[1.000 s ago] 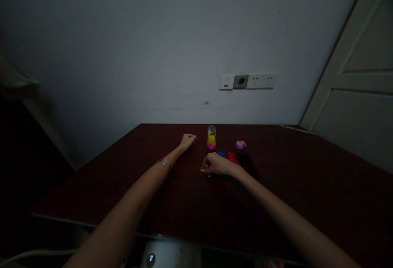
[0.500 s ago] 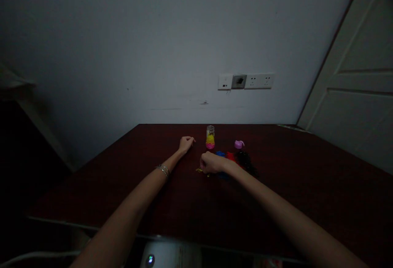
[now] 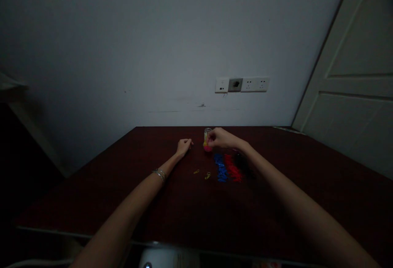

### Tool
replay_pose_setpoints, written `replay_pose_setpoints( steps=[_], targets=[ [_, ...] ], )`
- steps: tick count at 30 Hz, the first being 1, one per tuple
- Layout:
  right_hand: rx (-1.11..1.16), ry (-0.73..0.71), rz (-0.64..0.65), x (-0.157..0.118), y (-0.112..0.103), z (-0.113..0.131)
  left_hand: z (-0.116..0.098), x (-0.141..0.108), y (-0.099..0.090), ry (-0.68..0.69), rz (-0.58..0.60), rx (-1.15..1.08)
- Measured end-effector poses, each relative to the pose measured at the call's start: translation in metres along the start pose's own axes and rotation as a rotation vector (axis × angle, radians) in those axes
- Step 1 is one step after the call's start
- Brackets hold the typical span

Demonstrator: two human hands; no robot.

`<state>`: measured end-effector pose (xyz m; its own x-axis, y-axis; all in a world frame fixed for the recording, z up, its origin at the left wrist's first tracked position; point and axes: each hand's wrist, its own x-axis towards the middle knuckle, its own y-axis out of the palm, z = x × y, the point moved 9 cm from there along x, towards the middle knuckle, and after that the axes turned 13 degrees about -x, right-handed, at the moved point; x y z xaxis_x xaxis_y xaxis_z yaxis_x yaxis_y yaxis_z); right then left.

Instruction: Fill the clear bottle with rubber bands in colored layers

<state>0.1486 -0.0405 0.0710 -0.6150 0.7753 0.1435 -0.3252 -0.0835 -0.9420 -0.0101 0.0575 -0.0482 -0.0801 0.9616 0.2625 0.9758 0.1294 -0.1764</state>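
Clear upright glass jar, pink-and-yellow filled; right hand beside it, fingers pinched, perhaps suiting small pieces, hold unclear. Left hand, left of jar, loosely curled, contents unclear. Jar's near side: thin yellow loops, blue pile, red pile, seemingly colour-separated.

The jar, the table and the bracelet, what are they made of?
The jar looks like clear, smooth glass, maybe plastic: yellow and pink show through. The table seems to be wood or a wood-look top, dark red-brown and smooth. The bracelet looks like shiny metal, because it glints silvery.
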Motion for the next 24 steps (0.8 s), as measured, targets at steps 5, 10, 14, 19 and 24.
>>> replay_pose_setpoints(
  steps=[5,10,14,19,24],
  targets=[
    [-0.177,0.096,-0.023,0.029,-0.053,-0.026,0.001,0.001,0.001,0.002,0.009,-0.013],
    [-0.261,0.137,0.092,0.058,-0.051,-0.035,0.004,0.004,0.001,0.018,0.010,0.011],
    [-0.330,0.182,0.138,0.068,-0.040,-0.039,0.007,0.005,0.000,0.003,-0.008,0.021],
    [-0.367,0.224,0.175,0.072,-0.032,-0.044,0.008,0.006,0.001,-0.013,-0.003,0.015],
    [-0.397,0.194,0.178,0.079,-0.032,-0.043,0.005,0.004,0.001,-0.010,-0.001,0.012]
  ],
)
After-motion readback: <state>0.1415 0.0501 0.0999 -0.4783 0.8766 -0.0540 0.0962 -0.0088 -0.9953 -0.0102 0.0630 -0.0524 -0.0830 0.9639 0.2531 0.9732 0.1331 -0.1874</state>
